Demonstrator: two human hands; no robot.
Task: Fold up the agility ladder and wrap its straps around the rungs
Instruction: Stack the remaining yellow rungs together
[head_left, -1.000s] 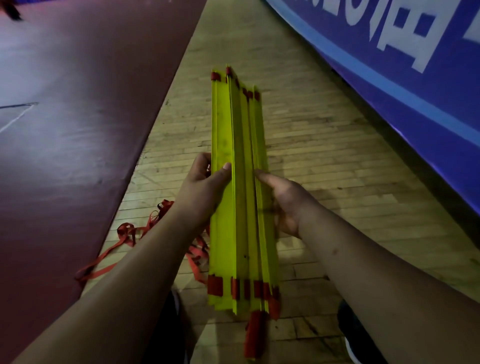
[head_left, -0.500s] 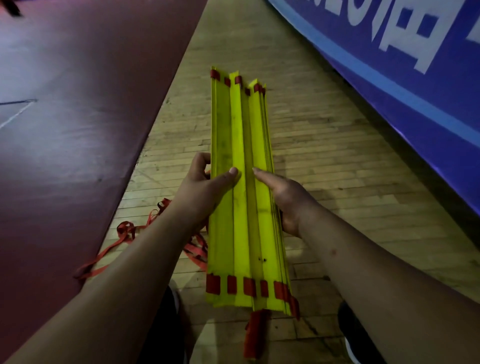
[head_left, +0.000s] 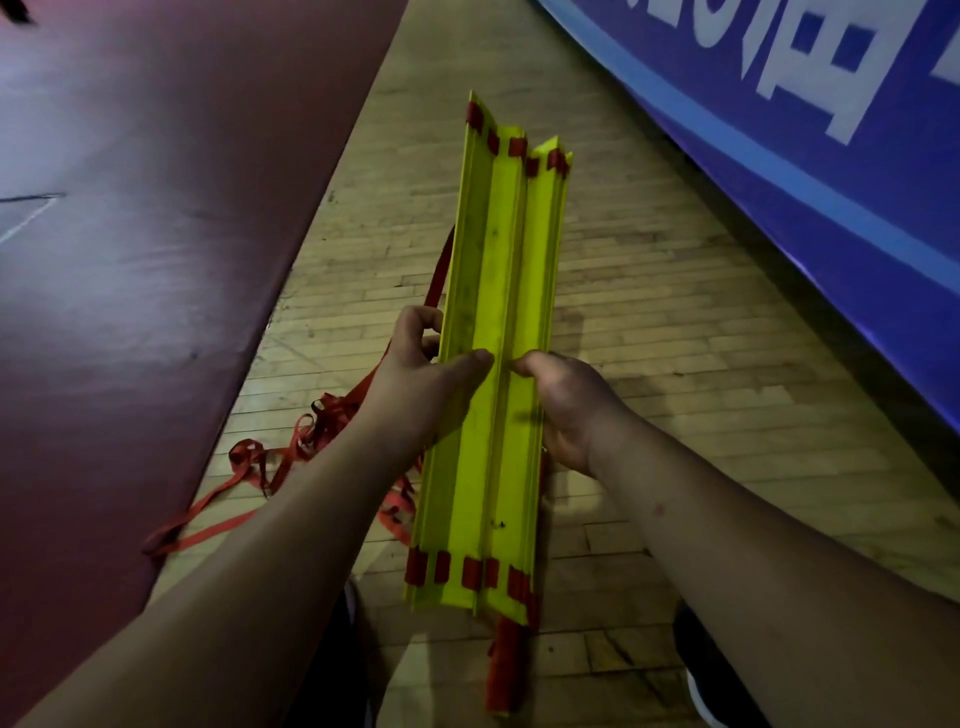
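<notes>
I hold a bundle of yellow ladder rungs (head_left: 493, 467) lengthwise in front of me, above the wooden floor. Several flat rungs lie side by side, with red strap pieces at both ends. My left hand (head_left: 426, 384) grips the bundle's left edge, thumb on top and fingers curled underneath. My right hand (head_left: 566, 405) grips the right edge the same way. The two thumbs nearly meet on the top face. Loose red straps (head_left: 291, 457) trail from the bundle's left side onto the floor in a tangle. A red strap end (head_left: 504, 670) hangs below the near end.
A dark red mat (head_left: 130, 260) covers the floor on the left. A blue banner with white lettering (head_left: 805, 130) runs along the right. Pale wooden floorboards (head_left: 675, 338) lie between them. My dark shoes (head_left: 711, 675) show at the bottom.
The rungs have spread flatter and tilted slightly right at the far end. Both thumbs have moved closer together on the top face. A strap now rises along the bundle's left edge.
</notes>
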